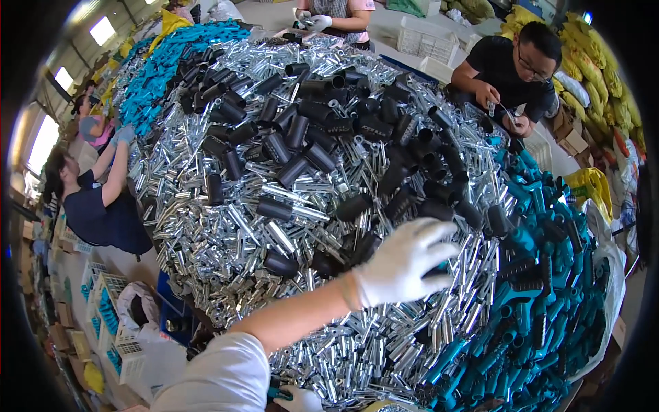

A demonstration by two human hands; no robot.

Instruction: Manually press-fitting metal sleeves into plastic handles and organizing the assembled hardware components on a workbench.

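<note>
My left hand (405, 264), in a white glove, reaches rightward over the heap with its fingers spread and nothing between them. Beneath and beside it lie shiny metal tubes and rods (470, 288), with black plastic sleeves (353, 206) scattered on top. At the lower edge, partly cut off by the frame, my right hand (301, 399) in a white glove is closed around a dark teal plastic part (280, 393). Most of that part is hidden.
Teal plastic handles (528, 323) are piled at the right, and blue parts (182, 62) at the far left. Co-workers stand around the heap: one at the right (542, 55), others left and far. Crates (110, 316) stand lower left; yellow sacks (590, 62) are stacked far right.
</note>
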